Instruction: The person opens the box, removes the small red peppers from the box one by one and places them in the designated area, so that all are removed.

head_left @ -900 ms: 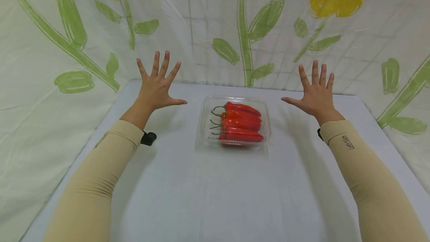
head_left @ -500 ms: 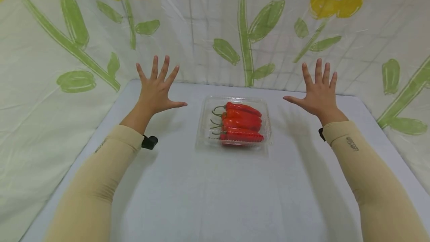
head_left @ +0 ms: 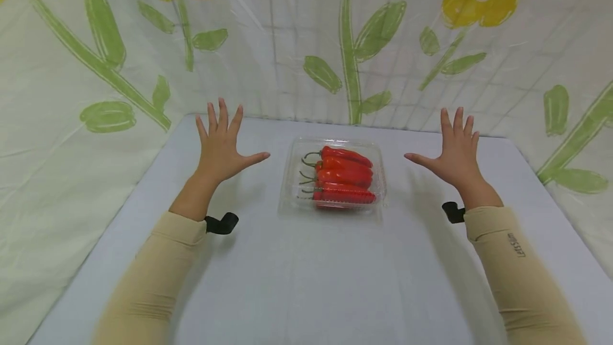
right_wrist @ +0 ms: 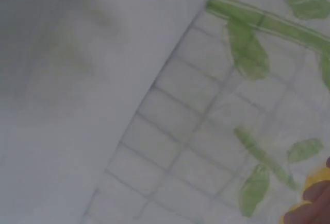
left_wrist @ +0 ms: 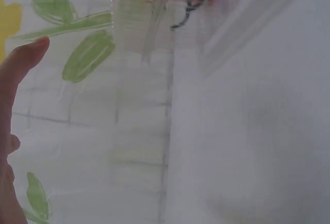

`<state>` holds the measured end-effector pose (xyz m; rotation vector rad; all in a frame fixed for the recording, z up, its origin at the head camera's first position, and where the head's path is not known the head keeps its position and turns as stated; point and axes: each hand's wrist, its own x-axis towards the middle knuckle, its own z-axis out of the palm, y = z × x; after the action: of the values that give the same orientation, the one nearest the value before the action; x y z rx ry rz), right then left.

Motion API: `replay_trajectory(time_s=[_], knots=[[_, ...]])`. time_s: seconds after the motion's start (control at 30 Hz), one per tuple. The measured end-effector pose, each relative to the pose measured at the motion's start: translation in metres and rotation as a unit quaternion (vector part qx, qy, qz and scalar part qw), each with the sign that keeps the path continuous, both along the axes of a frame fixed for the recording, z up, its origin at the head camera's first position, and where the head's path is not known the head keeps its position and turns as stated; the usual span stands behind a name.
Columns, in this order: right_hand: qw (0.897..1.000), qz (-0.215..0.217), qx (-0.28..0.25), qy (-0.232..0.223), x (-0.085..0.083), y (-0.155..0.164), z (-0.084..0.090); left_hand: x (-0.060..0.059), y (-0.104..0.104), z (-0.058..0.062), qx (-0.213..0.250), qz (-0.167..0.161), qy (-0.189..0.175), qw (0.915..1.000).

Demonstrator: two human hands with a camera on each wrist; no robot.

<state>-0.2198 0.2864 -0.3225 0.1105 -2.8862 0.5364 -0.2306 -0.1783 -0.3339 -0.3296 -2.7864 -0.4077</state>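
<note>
Since the box (head_left: 291, 188) likely pens them in, the peppers (head_left: 345, 175) lie side by side — left hand (head_left: 218, 150) and right hand (head_left: 457, 158) flank it, spread and empty

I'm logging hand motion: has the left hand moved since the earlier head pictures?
Yes: in the head view, the left hand has shifted down the picture, judged against the flowered curtain.
</note>
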Motion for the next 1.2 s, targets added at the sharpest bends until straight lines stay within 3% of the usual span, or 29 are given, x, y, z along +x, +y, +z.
replay_trajectory(time_s=[0.1, 0.17, 0.3, 0.5, 0.77, 0.9, 1.03, 1.2], knots=[[0.998, -0.002, -0.059, -0.012, 0.011, -0.004, -0.005, 0.01, 0.004, -0.005, 0.087, 0.009, -0.038, 0.9954], [0.994, -0.003, -0.105, -0.025, 0.02, -0.007, -0.009, 0.018, 0.006, -0.012, 0.158, 0.012, -0.06, 0.9855], [0.98, -0.013, -0.188, -0.065, 0.037, -0.012, -0.019, 0.034, 0.014, -0.026, 0.271, 0.006, -0.095, 0.9579], [0.956, -0.033, -0.267, -0.114, 0.05, -0.02, -0.03, 0.05, 0.024, -0.034, 0.374, 0.004, -0.165, 0.9127], [0.926, -0.019, -0.365, -0.098, 0.061, -0.032, -0.045, 0.058, 0.044, -0.047, 0.488, -0.024, -0.205, 0.8484], [0.906, 0.005, -0.411, -0.098, 0.06, -0.045, -0.055, 0.058, 0.054, -0.059, 0.536, -0.055, -0.198, 0.8189], [0.886, 0.033, -0.452, -0.097, 0.058, -0.059, -0.064, 0.059, 0.066, -0.071, 0.56, -0.072, -0.177, 0.8062], [0.871, 0.056, -0.479, -0.096, 0.056, -0.071, -0.072, 0.063, 0.077, -0.081, 0.574, -0.086, -0.165, 0.7973]])
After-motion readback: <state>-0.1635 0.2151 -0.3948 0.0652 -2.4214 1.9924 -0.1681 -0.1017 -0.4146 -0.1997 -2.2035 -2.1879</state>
